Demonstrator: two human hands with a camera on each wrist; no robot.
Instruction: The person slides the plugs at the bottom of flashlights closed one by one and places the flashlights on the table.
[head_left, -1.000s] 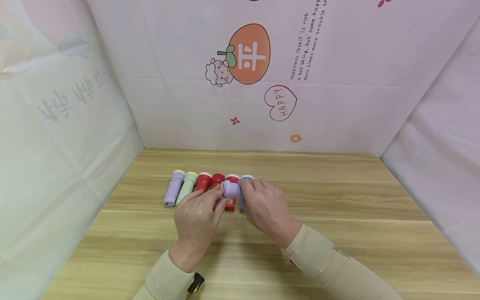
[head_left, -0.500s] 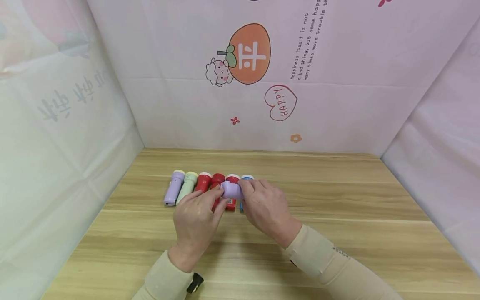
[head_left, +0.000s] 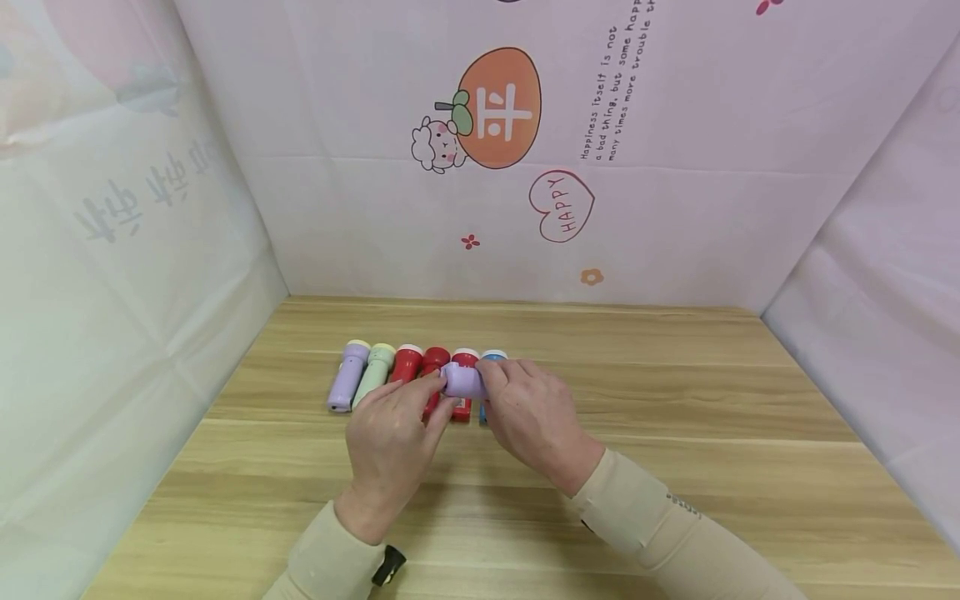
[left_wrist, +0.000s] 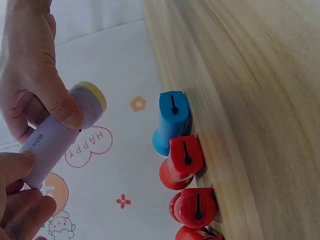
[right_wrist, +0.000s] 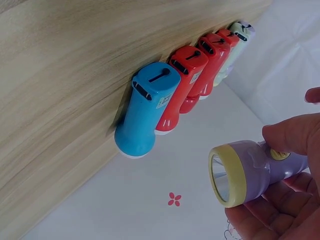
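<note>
Both my hands hold a purple flashlight (head_left: 465, 380) sideways, raised above a row of other flashlights. My left hand (head_left: 390, 433) pinches its tail end between thumb and fingers. Around the head end curls my right hand (head_left: 534, 417), its thumb close to the yellow switch (right_wrist: 280, 154) in the right wrist view. The yellow-rimmed lens (right_wrist: 220, 177) faces right in the head view. Beneath, a blue flashlight (right_wrist: 146, 110) and several red ones, such as the near red flashlight (right_wrist: 183, 82), are partly hidden by my hands.
At the row's left end lie another purple flashlight (head_left: 347, 379) and a pale green flashlight (head_left: 374, 375). The wooden table (head_left: 675, 392) meets a printed white cloth wall (head_left: 360, 225) behind, with more cloth on both sides. A black strap (head_left: 388, 567) hangs at my left sleeve.
My left hand and wrist have shifted very slightly to the left. Both hands keep their hold on the purple flashlight, and the row stays in place.
</note>
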